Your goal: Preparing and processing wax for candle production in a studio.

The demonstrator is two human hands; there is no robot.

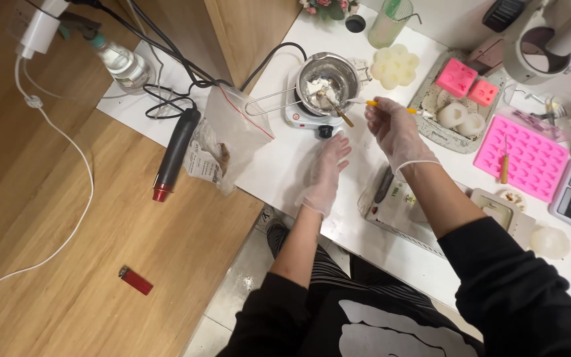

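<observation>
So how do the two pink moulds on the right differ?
The big pink mould is a flat sheet with many small cavities, lying on the white table; a small stick lies on it. The small pink mould is a thick block with few cavities, resting on the speckled tray. Both are pink.

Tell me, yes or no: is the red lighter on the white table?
No, the red lighter lies on the wooden surface, apart from the white table.
</observation>
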